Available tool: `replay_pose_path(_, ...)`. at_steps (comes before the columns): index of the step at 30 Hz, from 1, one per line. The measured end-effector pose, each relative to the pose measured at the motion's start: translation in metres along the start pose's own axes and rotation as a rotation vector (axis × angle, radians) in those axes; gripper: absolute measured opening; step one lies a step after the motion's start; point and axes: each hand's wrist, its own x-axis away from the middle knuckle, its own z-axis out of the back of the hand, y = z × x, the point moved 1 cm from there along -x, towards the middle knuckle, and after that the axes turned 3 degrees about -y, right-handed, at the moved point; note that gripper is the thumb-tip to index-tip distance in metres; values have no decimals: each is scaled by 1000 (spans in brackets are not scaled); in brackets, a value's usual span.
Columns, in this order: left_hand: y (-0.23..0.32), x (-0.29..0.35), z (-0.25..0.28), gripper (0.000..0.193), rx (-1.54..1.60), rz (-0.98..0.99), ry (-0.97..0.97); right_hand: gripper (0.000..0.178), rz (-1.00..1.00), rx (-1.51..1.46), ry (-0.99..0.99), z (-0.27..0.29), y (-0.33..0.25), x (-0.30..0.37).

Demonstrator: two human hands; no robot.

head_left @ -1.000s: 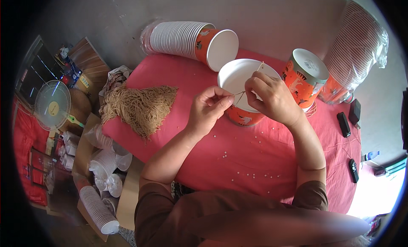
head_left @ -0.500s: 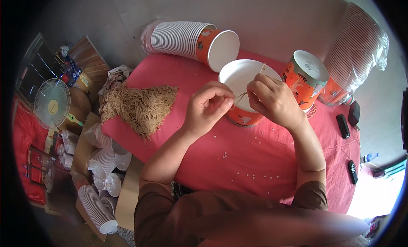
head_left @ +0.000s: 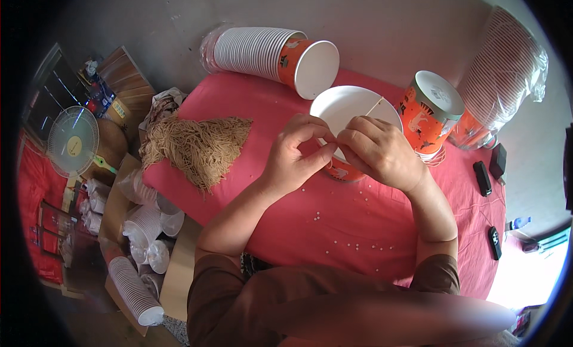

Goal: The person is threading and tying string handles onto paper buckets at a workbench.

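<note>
Over the near rim of a white-lined paper bucket (head_left: pixel 334 105) with an orange outside, my two hands meet at the fingertips. My right hand (head_left: pixel 382 153) is closed on a thin tan cord (head_left: pixel 375 106), whose end pokes up above the knuckles. Thumb and forefinger of my left hand (head_left: pixel 298 150) pinch together right against the right fingertips. What lies between the fingertips is mostly hidden, apparently part of the cord. A heap of tan cords (head_left: pixel 203 150) lies on the pink cloth to the left. Small white beads (head_left: pixel 357 247) are scattered in front of me.
A long stack of paper buckets (head_left: pixel 256 51) lies at the back. An upturned orange bucket (head_left: pixel 427 114) stands at right, beside a plastic-wrapped bucket stack (head_left: pixel 498 78). Black devices (head_left: pixel 482 178) lie along the right edge. A cardboard box (head_left: pixel 179 269) with cup stacks stands at lower left.
My hands have come together at the fingertips, covering the crossed cord that showed between them. The cord's upper end has tilted to the right.
</note>
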Motion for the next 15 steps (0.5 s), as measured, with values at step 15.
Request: replay_pose_path(15,0,-1,6,7,-91,-2,-55,23,-54,46,53,16,1,0)
